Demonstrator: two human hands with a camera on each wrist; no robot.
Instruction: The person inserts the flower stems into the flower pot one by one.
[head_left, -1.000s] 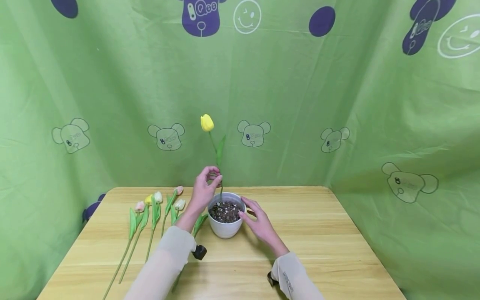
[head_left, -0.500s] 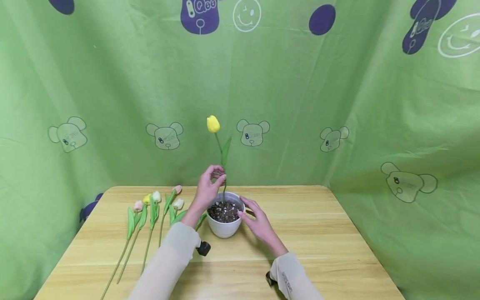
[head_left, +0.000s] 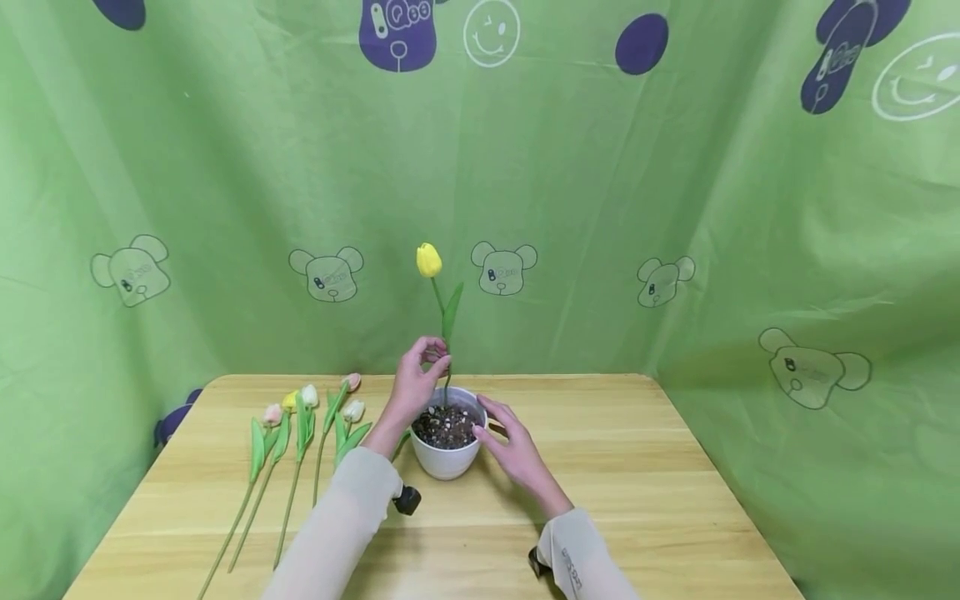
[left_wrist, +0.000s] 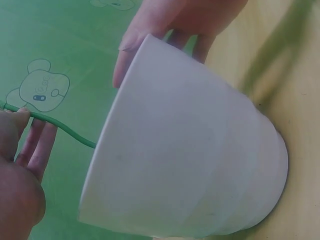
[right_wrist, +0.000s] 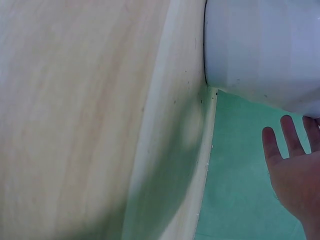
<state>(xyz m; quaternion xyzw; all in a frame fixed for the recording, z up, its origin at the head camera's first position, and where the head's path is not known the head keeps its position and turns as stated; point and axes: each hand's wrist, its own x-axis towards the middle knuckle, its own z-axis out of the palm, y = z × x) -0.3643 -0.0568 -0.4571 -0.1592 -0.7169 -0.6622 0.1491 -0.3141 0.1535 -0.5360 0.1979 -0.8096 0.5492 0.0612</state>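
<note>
The left hand (head_left: 414, 385) pinches the green stem of an upright yellow tulip (head_left: 429, 261) between thumb and fingers, above the pot. In the left wrist view the stem (left_wrist: 70, 133) bends down behind the pot's rim. Its lower end reaches the dark, pebbly soil (head_left: 444, 428) in the white flowerpot (head_left: 442, 462), which stands on the table. The right hand (head_left: 516, 446) holds the pot's right side at the rim by thumb and forefinger. In the right wrist view, the other fingers of that hand (right_wrist: 295, 170) are spread beside the pot wall (right_wrist: 265, 45).
Several tulips with pink, white and yellow heads lie on the wooden table (head_left: 645, 500) at the left, among them a pink tulip (head_left: 272, 414) and a white tulip (head_left: 353, 411). A green printed curtain (head_left: 585, 208) hangs behind the table and at both sides.
The left hand has moved slightly right with the yellow tulip, and the flower head has come a little lower. The right hand has stayed at the pot's rim.
</note>
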